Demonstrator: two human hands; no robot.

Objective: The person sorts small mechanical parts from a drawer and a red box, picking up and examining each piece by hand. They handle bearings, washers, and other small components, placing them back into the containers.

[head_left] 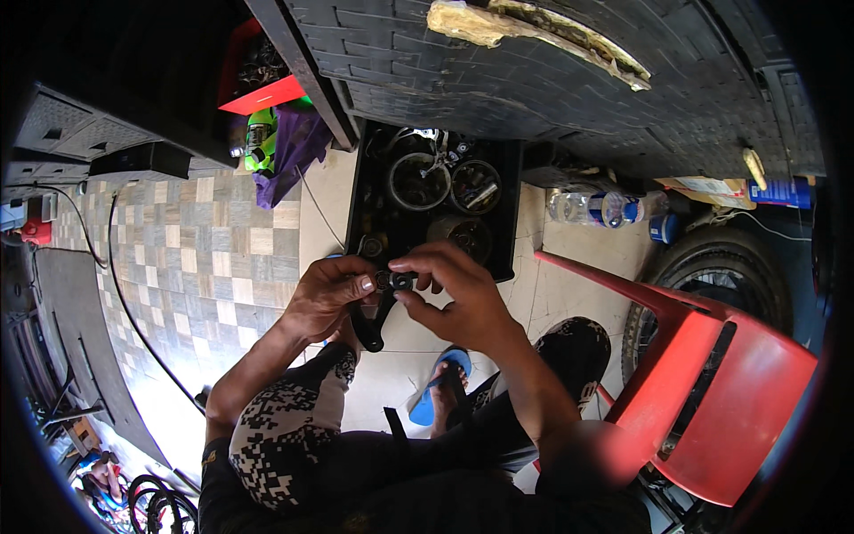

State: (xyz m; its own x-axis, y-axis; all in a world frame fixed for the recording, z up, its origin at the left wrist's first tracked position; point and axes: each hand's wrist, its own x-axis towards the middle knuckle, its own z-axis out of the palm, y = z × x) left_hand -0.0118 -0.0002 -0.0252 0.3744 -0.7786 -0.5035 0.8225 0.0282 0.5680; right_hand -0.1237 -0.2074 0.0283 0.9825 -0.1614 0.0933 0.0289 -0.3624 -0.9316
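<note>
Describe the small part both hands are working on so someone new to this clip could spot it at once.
Start at the black parts tray on the pale floor, then drop to its near edge, where the left hand and right hand meet. Pinched between their fingertips is a black curved lever hanging downward, unlike the round metal parts in the tray.

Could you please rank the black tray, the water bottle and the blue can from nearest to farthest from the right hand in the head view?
From the right hand:
1. Black tray, just above it.
2. Water bottle, upper right.
3. Blue can, far right.
</note>
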